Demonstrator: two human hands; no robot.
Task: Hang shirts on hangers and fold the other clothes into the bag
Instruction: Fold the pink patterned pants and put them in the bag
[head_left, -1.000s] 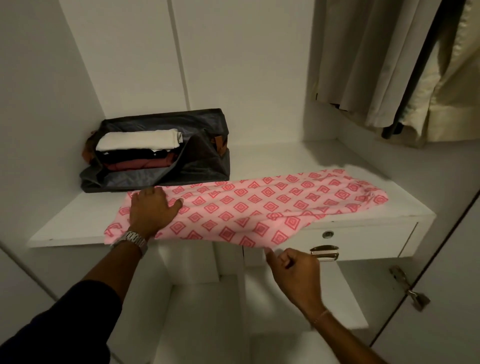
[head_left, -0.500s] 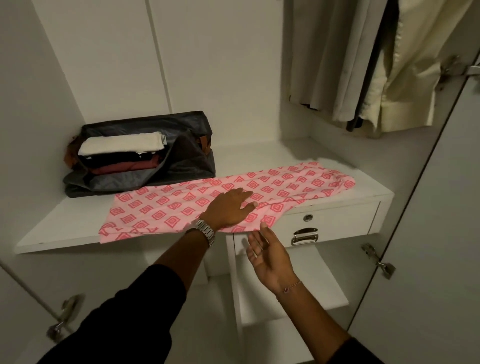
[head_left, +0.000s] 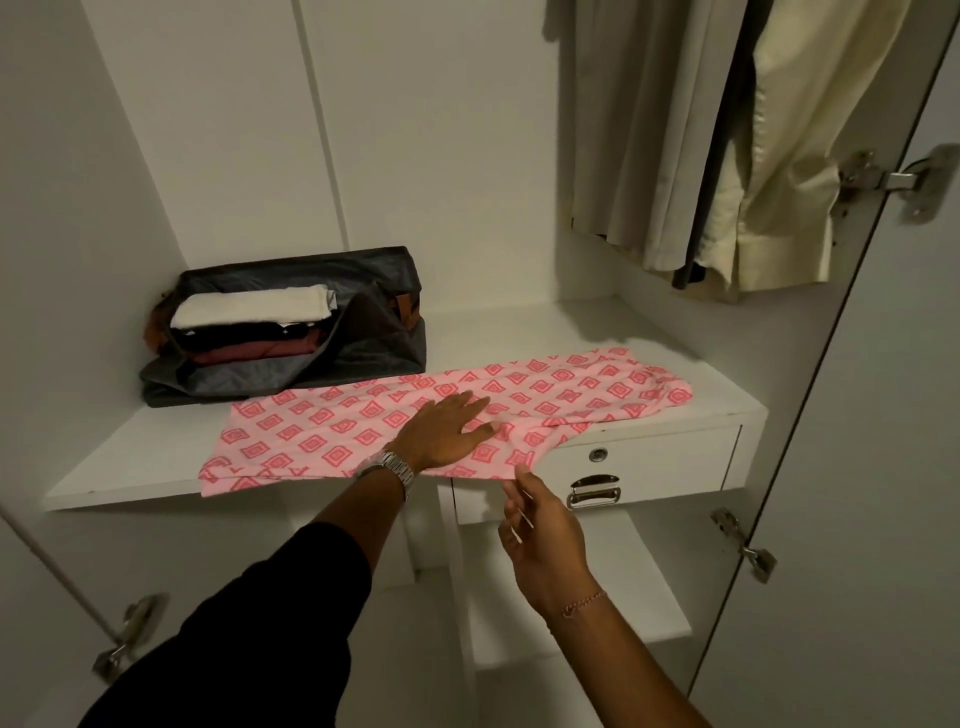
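A person's right hand (head_left: 540, 540) hovers with fingers loose, fingertips at the front edge of a pink diamond-patterned garment (head_left: 363, 431) spread on a white wardrobe shelf (head_left: 130, 467). The left hand (head_left: 447, 431) presses flat on the cloth. Behind, an open grey fabric bag (head_left: 374, 332) holds folded clothes (head_left: 249, 325).

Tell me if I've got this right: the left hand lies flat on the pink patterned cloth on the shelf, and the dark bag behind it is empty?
Not quite. The bag is not empty: the head view shows folded clothes stacked inside it, white on top, then black, then dark red. The rest holds: the left hand lies flat on the pink patterned cloth on the shelf.
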